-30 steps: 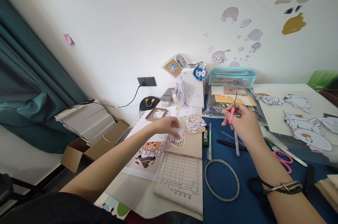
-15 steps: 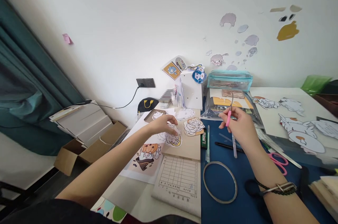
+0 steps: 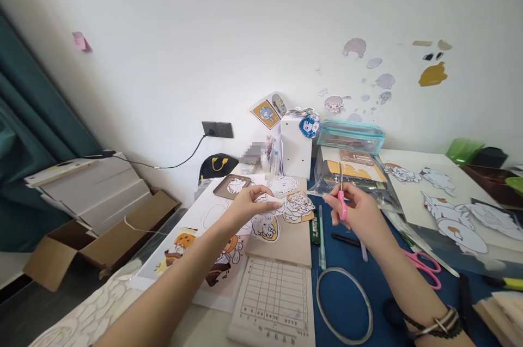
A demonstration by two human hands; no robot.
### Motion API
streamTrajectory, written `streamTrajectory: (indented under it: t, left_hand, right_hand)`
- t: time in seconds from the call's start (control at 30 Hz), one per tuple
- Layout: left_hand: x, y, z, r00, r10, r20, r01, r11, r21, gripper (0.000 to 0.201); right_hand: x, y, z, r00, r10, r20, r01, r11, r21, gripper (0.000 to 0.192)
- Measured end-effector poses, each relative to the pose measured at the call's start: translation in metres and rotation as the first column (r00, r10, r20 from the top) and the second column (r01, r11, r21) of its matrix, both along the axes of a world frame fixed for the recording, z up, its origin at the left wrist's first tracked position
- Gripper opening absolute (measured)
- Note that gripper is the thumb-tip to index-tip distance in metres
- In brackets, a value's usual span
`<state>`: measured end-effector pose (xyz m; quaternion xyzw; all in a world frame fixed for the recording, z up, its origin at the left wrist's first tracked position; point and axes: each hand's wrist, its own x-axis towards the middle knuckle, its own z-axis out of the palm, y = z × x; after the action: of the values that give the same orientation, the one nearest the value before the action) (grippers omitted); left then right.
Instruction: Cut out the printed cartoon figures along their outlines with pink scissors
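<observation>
The left hand (image 3: 248, 206) pinches what looks like a paper cutout (image 3: 279, 211) between narrow fingers; the right hand (image 3: 359, 209) grips pink-handled scissors (image 3: 342, 203), tip upward.

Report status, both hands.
Left hand pinching white paper cutout. Right hand holding pink-handled scissors, pointing up. Other cutouts lying close beneath left hand.

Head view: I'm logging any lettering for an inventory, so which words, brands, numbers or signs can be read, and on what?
No text reads clearly enough to quote.
Pad with a printed grid: printed characters, too small and blurred.
Green box: pale lettering, too small.
Teal-edged pencil case: small marking near its right end, unreadable.
Pink note: faint marks, unreadable.
</observation>
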<state>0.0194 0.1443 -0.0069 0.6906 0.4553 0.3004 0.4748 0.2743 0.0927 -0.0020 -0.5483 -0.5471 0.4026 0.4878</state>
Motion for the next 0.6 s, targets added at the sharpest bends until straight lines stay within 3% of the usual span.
streamTrajectory:
  t: [0.3, 0.6]
  left_hand:
    - [0.015, -0.027, -0.009, 0.975, 0.068, 0.211, -0.065, 0.998, -0.023, 0.029]
    - [0.019, -0.041, -0.003, 0.943, 0.058, 0.329, -0.043, 0.998, -0.053, 0.026]
  right_hand:
    - [-0.04, -0.008, -0.011, 0.973, 0.22, -0.067, -0.225, 0.971, -0.078, 0.009]
    - [-0.052, -0.018, -0.011, 0.947, 0.203, -0.249, -0.218, 0.975, -0.033, 0.005]
